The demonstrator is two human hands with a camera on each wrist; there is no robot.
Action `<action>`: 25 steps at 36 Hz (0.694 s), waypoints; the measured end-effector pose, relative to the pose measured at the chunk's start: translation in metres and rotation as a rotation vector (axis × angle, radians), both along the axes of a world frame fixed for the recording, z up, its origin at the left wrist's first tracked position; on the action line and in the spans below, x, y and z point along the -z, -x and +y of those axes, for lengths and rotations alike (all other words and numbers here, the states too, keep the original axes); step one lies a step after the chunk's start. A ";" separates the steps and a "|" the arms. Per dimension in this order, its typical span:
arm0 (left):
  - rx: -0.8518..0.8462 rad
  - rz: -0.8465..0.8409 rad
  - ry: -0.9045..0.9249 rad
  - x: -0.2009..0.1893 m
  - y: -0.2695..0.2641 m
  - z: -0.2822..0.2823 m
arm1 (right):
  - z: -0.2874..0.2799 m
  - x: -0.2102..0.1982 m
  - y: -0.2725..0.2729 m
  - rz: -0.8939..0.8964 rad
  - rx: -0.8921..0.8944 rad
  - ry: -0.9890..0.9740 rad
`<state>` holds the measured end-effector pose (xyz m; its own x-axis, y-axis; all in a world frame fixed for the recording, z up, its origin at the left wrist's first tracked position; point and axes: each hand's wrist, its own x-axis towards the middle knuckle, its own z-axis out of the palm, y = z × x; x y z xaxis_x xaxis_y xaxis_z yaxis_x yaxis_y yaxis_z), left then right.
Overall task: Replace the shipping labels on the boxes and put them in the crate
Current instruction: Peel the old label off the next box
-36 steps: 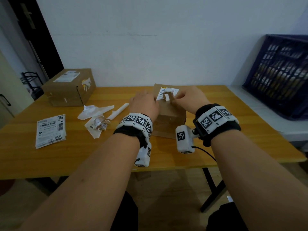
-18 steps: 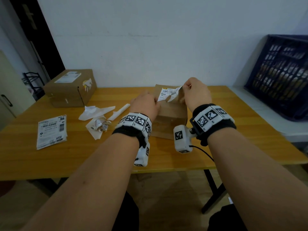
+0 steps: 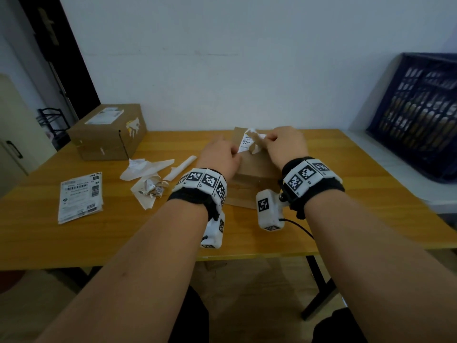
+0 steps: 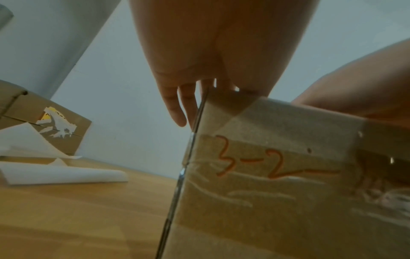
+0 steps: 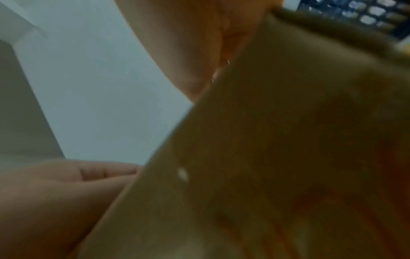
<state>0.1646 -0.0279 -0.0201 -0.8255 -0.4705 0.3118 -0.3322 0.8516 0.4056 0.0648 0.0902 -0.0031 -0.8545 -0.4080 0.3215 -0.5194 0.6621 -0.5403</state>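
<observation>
A small cardboard box [image 3: 257, 169] stands mid-table, with "3-2" written in orange on its near face [image 4: 277, 175]. My left hand [image 3: 220, 157] holds its top left edge, and the fingers [image 4: 177, 106] hang down over the side. My right hand [image 3: 284, 142] pinches the old white label [image 3: 248, 143], which is torn, crumpled and partly lifted off the box top. The right wrist view is blurred and shows only the box side [image 5: 288, 140] and part of the left hand [image 5: 55, 192]. The blue crate [image 3: 418, 115] leans at the far right.
A larger cardboard box [image 3: 106, 132] with a label on top sits at the back left. A stack of fresh labels [image 3: 80, 200] lies at the left. Torn label scraps and backing paper [image 3: 148, 179] lie between them. The crate stands on a white ledge [image 3: 395, 174] beside the table.
My right hand has pulled the label up off the box top, so more of it stands free and crumpled. The left hand stays on the box.
</observation>
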 end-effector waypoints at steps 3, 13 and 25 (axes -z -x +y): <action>0.000 0.022 0.008 0.000 0.001 -0.002 | -0.004 0.005 -0.003 -0.047 -0.074 -0.005; -0.002 0.056 -0.043 0.001 0.003 -0.005 | -0.009 0.006 -0.005 -0.052 -0.097 -0.074; 0.029 0.024 -0.061 0.002 0.004 -0.007 | -0.010 0.007 -0.006 0.005 -0.059 -0.004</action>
